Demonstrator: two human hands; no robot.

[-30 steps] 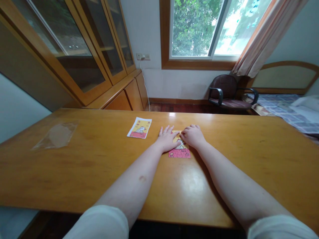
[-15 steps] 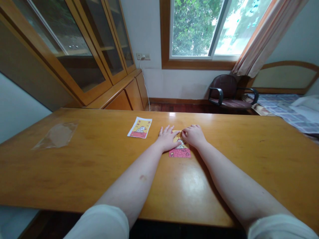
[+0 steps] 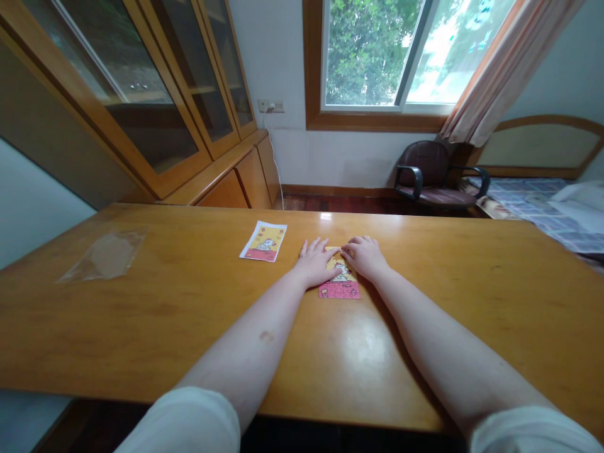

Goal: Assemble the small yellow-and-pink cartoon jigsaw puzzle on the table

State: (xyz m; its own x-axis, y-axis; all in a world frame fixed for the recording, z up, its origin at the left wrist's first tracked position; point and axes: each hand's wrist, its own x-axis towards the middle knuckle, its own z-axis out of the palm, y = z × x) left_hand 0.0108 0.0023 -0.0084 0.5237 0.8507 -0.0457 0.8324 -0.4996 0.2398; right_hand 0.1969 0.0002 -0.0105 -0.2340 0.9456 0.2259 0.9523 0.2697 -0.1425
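A small yellow and pink jigsaw puzzle [image 3: 340, 284] with a cartoon figure lies flat on the wooden table [image 3: 189, 314]. My left hand [image 3: 315, 260] rests flat on the puzzle's left side, fingers spread. My right hand [image 3: 364, 255] sits on its upper right part with fingers curled, fingertips pressed on the top edge. Both hands hide the puzzle's upper half. A printed card [image 3: 263, 241] with the same picture lies to the left of my left hand, apart from it.
A clear plastic bag [image 3: 104, 255] lies at the table's far left. Wooden cabinets with glass doors [image 3: 155, 107] stand behind on the left. A dark armchair [image 3: 434, 176] is under the window, and a bed [image 3: 542, 201] is at the right.
Both hands stay on the puzzle with only slight shifts of the fingers. The view has moved a little.
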